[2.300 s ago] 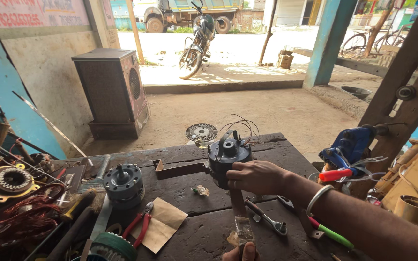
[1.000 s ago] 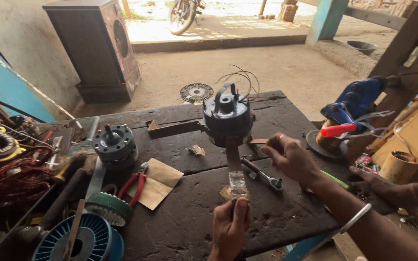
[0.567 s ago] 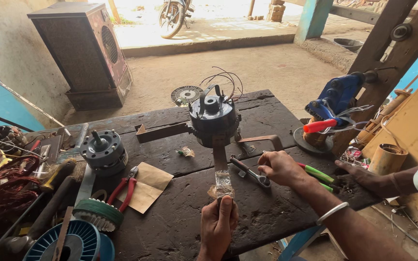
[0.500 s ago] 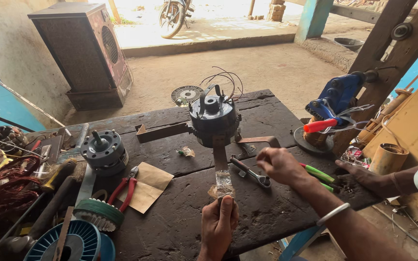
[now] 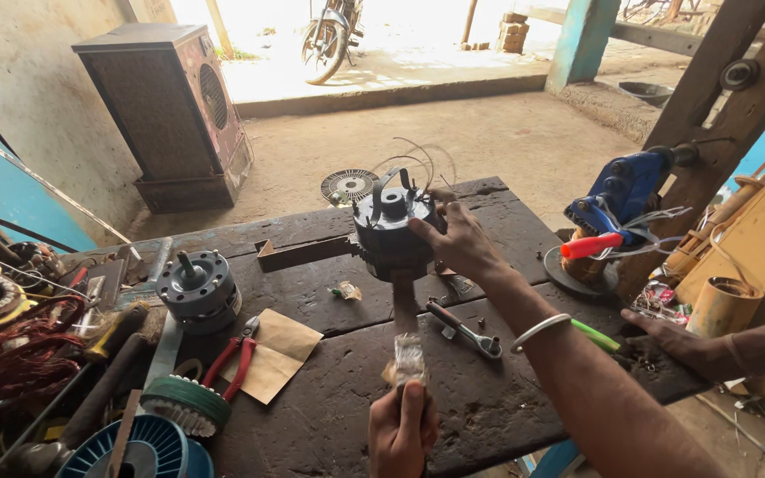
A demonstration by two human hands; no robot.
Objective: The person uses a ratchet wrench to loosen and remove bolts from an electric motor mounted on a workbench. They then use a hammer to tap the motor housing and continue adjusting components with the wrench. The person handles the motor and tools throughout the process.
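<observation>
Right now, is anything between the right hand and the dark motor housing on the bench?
Nothing visible: the right hand already rests against the side of the motor housing. The left hand holds a small clear piece nearer the bench edge, apart from it.

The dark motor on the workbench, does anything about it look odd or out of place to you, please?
The dark motor sits perched on a narrow post, steadied by the right hand, with loose wires sprouting untidily from its top. The left hand holds a small clear piece below.
</observation>
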